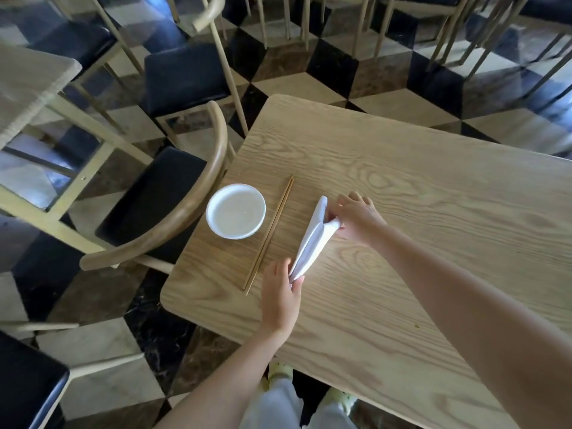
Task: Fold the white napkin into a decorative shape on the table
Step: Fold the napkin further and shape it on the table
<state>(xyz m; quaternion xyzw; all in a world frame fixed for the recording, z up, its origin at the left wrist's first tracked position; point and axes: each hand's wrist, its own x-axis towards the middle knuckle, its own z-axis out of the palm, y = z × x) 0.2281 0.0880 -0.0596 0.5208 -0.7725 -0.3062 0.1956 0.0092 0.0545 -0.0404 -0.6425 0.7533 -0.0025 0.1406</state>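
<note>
The fingers (297, 285) of the left hand (280, 297) are pinched shut on the near tip of the napkin (312, 243), thumb on one side and the rest on the other, so the cloth's point is trapped between them just above the table (402, 212). The one white napkin runs away from that pinch as a long narrow folded strip, lifted and slanting up toward the far end. There the right hand (356, 219) grips it, fingers curled round a bunched fold at the strip's middle while the fingertips spread onto the wood beyond; how tight that grip is I cannot quite see, because the palm hides the cloth under it. Both forearms are bare and stretch in from the near edge, the right one cut off at the frame's corner.

Just left of the napkin lie two chopsticks (269, 235), side by side and touching, parallel to the strip. Left again, near the table's edge, sits one round white bowl (236, 211); whether anything is in it is hard to make out.

Pushed up to that edge stands one wooden chair (173, 212) with a curved back and dark seat. Further chairs and a second table crowd the chequered floor (325, 69) behind, too blurred to count.
</note>
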